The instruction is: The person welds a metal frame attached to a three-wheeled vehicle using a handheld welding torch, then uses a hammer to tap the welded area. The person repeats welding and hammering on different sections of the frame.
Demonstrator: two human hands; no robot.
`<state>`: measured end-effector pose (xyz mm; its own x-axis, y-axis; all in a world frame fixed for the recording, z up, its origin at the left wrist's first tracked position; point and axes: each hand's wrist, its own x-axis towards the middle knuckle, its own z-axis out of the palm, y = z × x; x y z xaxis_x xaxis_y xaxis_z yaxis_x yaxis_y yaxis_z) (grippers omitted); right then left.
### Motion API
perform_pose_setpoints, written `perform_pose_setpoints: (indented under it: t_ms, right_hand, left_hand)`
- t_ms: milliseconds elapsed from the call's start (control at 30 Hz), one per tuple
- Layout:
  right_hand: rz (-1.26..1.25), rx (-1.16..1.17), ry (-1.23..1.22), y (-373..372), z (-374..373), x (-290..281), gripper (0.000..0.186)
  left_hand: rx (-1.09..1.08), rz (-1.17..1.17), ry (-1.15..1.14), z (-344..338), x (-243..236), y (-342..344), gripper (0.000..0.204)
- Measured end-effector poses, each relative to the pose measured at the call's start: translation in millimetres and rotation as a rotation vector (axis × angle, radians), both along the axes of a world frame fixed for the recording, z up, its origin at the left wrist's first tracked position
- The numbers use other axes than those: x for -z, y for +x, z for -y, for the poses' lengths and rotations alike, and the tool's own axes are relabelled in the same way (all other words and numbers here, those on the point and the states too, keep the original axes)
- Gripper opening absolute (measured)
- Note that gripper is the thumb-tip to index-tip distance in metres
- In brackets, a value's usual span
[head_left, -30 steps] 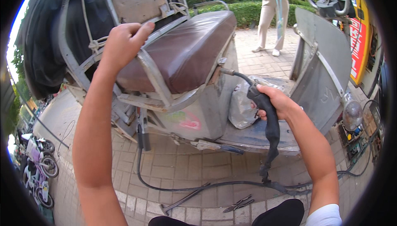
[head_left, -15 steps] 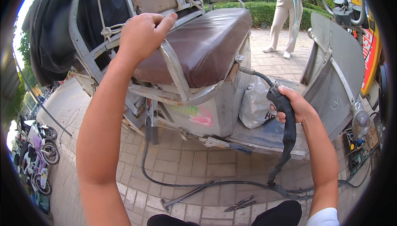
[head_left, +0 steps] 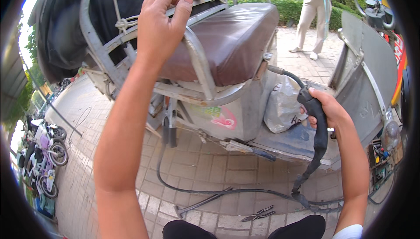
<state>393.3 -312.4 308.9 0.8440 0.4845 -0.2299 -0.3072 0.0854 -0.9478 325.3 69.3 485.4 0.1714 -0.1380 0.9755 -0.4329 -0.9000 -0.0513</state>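
My right hand (head_left: 330,110) is wrapped round the black handle of a welding torch (head_left: 320,140). The torch's bent neck points left, its nozzle close to the front corner of the metal seat box (head_left: 245,116) on a worn three-wheeled vehicle. My left hand (head_left: 161,29) is up beside the top of the bent metal armrest (head_left: 199,61). Its fingers curl and its thumb points upward; the fingertips are hidden, so whether it touches the frame cannot be told. Between the hands lies a brown padded seat (head_left: 232,42).
A cable runs from a clamp (head_left: 169,129) under the seat across the paving. A hammer (head_left: 201,202) and pliers (head_left: 259,213) lie near my knees. A white plastic bag (head_left: 282,107) sits on the footboard. Behind stands a person (head_left: 309,18); a toolbox (head_left: 378,156) is at right.
My left hand has lifted a little against the armrest, thumb turning up. My right hand keeps its hold on the torch. The whole view has shifted slightly.
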Motion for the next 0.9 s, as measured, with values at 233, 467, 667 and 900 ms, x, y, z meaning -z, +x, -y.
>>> perform_pose_setpoints:
  t_ms: [233, 467, 667, 900]
  right_hand:
    - [0.088, 0.036, -0.038, -3, -1, -2, 0.034]
    - [0.023, 0.01, -0.005, 0, -4, 0, 0.037]
    - [0.013, 0.028, 0.0, -7, 0, -7, 0.037]
    - [0.032, 0.074, -0.066, 2, -18, 7, 0.043]
  left_hand:
    - [-0.301, -0.489, -0.567, -67, 219, -100, 0.058]
    - [-0.409, -0.852, -0.762, -118, 323, -93, 0.094]
    - [-0.356, -0.903, -0.777, -119, 314, -86, 0.081]
    - [-0.353, -0.863, -0.863, -136, 346, -92, 0.062]
